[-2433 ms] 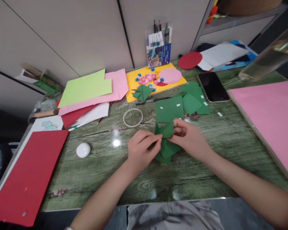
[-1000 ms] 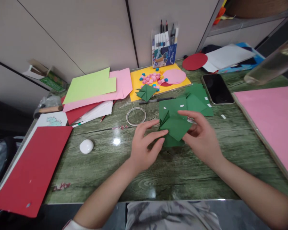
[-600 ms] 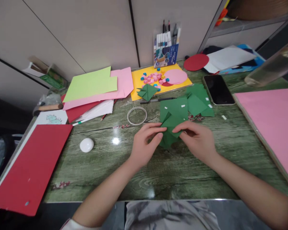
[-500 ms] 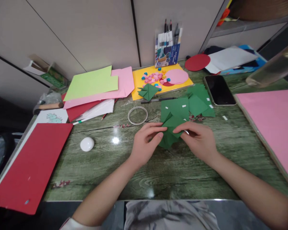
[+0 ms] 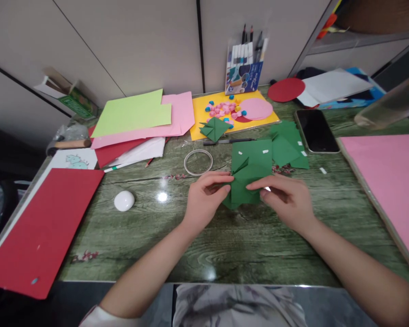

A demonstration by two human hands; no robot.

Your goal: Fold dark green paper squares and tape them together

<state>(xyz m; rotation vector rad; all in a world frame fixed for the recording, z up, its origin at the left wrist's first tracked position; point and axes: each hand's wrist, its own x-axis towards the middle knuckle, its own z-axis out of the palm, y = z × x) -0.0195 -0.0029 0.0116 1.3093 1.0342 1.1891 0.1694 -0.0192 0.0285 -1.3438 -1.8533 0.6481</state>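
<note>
Between my hands is a piece of folded green paper (image 5: 241,185), low over the front part of the green paper pile. My left hand (image 5: 206,197) pinches its left edge, fingers above and thumb near the front. A narrow folded flap sticks up beside those fingertips. On the right side, my right hand (image 5: 288,197) grips the paper with index finger and thumb, the index fingertip lying on its face. Behind it a green square sheet (image 5: 255,152) carries small white tabs. Where the folded paper ends and the sheets below begin is hard to tell.
A folded green paper leaf (image 5: 215,130) lies on the yellow sheet (image 5: 197,106). A tape ring (image 5: 198,174) and white round object (image 5: 124,200) are to the left. To the right are more green papers (image 5: 286,150), a phone (image 5: 316,131) and pink paper (image 5: 388,181).
The folded green paper has shifted and looks flatter between my hands, with its narrow flap now angled to the upper right. Both hands stay at it; the whole view has shifted slightly.
</note>
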